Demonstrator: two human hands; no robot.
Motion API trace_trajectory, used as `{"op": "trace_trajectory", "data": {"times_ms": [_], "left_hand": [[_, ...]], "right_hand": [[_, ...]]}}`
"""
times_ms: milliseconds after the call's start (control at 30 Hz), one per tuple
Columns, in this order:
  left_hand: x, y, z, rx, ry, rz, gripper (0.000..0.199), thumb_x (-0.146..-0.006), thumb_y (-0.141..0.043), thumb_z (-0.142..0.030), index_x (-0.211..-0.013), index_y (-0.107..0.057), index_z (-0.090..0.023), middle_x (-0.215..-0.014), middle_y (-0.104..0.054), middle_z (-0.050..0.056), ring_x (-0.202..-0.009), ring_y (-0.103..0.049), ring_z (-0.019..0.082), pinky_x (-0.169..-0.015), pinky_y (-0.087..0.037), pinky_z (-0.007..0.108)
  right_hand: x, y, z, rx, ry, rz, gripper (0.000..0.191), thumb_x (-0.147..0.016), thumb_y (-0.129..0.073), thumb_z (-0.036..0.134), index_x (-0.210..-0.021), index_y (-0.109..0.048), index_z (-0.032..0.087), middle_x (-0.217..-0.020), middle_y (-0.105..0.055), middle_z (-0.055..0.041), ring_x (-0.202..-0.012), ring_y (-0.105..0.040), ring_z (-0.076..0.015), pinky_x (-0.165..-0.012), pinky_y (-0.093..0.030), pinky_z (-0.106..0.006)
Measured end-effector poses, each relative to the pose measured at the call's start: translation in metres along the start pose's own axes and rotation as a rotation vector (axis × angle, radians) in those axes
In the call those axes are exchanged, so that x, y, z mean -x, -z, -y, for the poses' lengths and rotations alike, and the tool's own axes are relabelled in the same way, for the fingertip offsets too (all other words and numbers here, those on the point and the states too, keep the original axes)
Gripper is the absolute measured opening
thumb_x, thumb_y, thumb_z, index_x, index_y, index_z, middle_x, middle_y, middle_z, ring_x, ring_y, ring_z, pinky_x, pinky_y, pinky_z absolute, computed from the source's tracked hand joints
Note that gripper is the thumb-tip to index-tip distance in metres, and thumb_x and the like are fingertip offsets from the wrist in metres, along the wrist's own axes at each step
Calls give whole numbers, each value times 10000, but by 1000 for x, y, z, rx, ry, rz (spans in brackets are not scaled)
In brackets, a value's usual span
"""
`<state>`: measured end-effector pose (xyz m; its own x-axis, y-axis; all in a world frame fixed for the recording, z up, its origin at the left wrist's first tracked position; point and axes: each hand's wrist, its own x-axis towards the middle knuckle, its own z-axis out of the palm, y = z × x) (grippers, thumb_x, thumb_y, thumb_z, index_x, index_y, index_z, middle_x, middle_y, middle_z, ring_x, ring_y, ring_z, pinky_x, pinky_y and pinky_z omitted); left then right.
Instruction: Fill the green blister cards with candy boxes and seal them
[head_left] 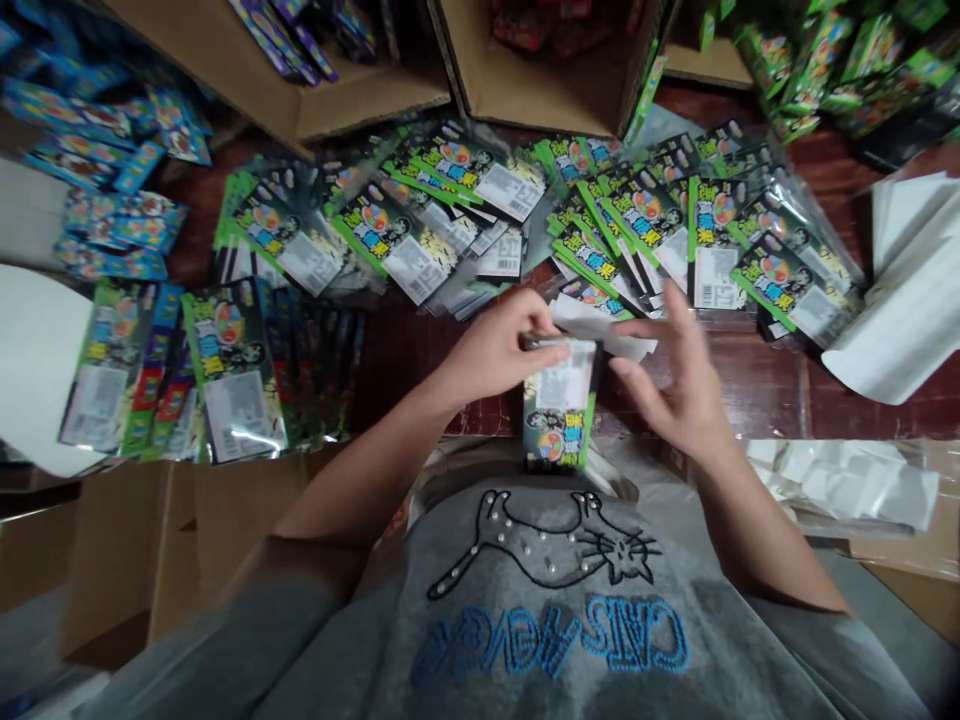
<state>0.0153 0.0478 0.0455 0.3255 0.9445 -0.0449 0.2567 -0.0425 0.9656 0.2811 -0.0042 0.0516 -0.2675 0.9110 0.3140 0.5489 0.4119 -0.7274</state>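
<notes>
My left hand [501, 350] is closed on the top end of a black and green printed packet [556, 425], which hangs upside down over the table's front edge, close to my body. A white label covers part of its face. At the packet's upper end, a white paper strip [592, 322] sticks out to the right. My right hand [675, 375] is just right of the packet, fingers spread and slightly blurred. The strip's loose end lies between its thumb and forefinger, with no firm grip visible.
Many flat matching packets [420, 245] lie in overlapping heaps across the dark red table [480, 395]. Filled packets [232, 370] stand at left. Cardboard boxes [536, 100] line the back. Blue sachets [120, 230] are far left, green ones [814, 65] far right, beside white paper [900, 290].
</notes>
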Motion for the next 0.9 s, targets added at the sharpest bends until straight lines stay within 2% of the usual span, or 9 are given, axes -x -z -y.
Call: {"op": "trace_trajectory", "data": {"times_ms": [100,167,333,433,533,600,700,767,900], "left_hand": [[9,15,7,149,-58,-333,377,-869,-872,-358,-1133,-619,-270,-977,-742,-7,-905,-739,169,-783,-581,276],[22,13,14,263,-71,-408,529,-880,-878,-422,-1299,-573,-314,-1053,-749,1,-971,-742,176,-838,-605,295],[66,-16,24,213,-12,-103,730,-884,-875,-435,-1511,-522,-310,-1405,-694,110,-1150,-733,223,-928,-636,354],[77,-25,19,184,-13,59,598,-881,-878,-386,-1403,-617,-260,-1315,-740,112,-1116,-750,224,-912,-645,342],[78,-27,15,209,-30,3,608,-934,-822,-346,-1476,-558,-268,-1304,-744,114,-1147,-748,217,-936,-644,332],[77,-26,15,208,-38,-26,618,-956,-790,-333,-1512,-525,-274,-1326,-731,122,-1148,-745,212,-925,-643,316],[78,-19,16,189,-27,-33,468,-972,-769,-332,-1403,-608,-246,-1296,-731,108,-1064,-755,181,-886,-636,280],[78,-12,16,169,-20,-34,403,-974,-774,-339,-1342,-648,-233,-1270,-737,93,-1024,-756,167,-872,-628,270],[74,-1,17,88,-69,-81,283,-1008,-733,-407,-1227,-734,-227,-1320,-733,107,-1236,-709,221,-1049,-586,367]], "right_hand": [[21,2,3,-152,-118,-325,791,-1053,-606,476,-1711,-170,421,-1452,-589,-122,-1300,-648,-318,-1095,-561,-583],[32,-5,7,-249,-189,-379,816,-1029,-645,512,-1693,-173,456,-1532,-508,-127,-1303,-645,-312,-1015,-620,-548],[31,-24,11,-316,-270,-413,831,-1037,-646,467,-1671,-111,504,-1631,-422,-136,-1340,-622,-309,-984,-632,-526],[26,-22,9,-356,-236,-144,826,-1045,-642,436,-1702,-142,444,-1458,-604,-132,-1190,-699,-293,-928,-654,-491],[23,-20,7,-318,-111,160,728,-1053,-634,394,-1702,-305,385,-1378,-689,-112,-1117,-731,-277,-961,-660,-493],[22,-23,8,-252,-36,220,701,-1056,-631,383,-1700,-356,374,-1392,-702,-108,-1185,-720,-289,-1041,-635,-522],[21,-40,12,-256,-42,175,811,-1050,-638,402,-1752,-233,367,-1418,-686,-129,-1203,-717,-299,-1035,-635,-520],[23,-55,15,-324,-94,36,927,-1037,-656,418,-1770,-88,382,-1466,-642,-147,-1120,-731,-279,-946,-661,-482],[27,-78,18,-397,-158,-103,947,-1041,-653,394,-1766,-44,396,-1342,-689,-111,-1087,-723,-256,-944,-656,-456]]}}
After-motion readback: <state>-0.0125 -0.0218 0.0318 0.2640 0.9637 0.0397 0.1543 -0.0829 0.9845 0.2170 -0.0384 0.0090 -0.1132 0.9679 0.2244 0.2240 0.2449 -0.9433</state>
